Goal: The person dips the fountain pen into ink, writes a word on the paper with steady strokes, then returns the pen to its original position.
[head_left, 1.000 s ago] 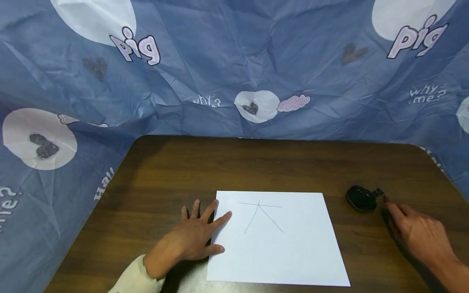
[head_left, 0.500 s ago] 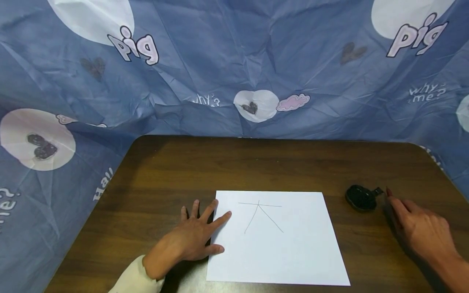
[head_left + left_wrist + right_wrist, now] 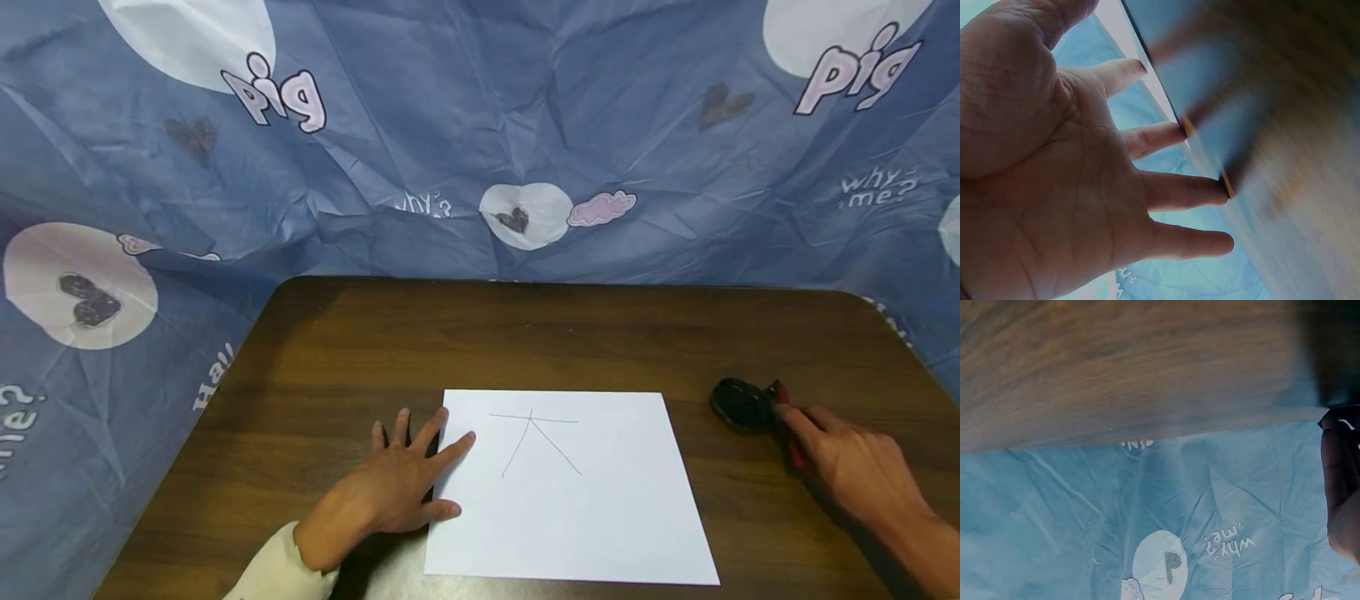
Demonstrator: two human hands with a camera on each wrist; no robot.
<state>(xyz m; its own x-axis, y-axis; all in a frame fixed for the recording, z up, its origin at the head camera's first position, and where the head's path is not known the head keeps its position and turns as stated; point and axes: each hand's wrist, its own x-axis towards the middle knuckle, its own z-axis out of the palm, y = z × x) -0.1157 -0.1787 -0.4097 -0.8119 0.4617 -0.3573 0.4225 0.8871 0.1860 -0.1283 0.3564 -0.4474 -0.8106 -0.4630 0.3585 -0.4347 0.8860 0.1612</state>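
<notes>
A white sheet of paper (image 3: 570, 508) with thin drawn lines (image 3: 531, 419) lies on the brown table. My left hand (image 3: 401, 489) has its fingers spread, with the thumb and index finger over the sheet's left edge; the left wrist view shows its palm (image 3: 1060, 169). Towards the right lies a dark, glossy, round thing (image 3: 741, 406) with a short neck. Beside that neck, my right hand (image 3: 862, 467) grips a slim red piece (image 3: 798, 454), which shows on both sides of the index finger. The rest of the piece is hidden by the hand.
A blue printed cloth (image 3: 420, 125) hangs behind the table (image 3: 570, 342) and on its left side. The table's rounded far corners stand close to the cloth. In the right wrist view, the wood surface (image 3: 1116, 375) fills the upper part.
The red piece has swung leftward against the neck of the round thing, and more of it shows. My right hand has shifted slightly left and down. The left hand stays put.
</notes>
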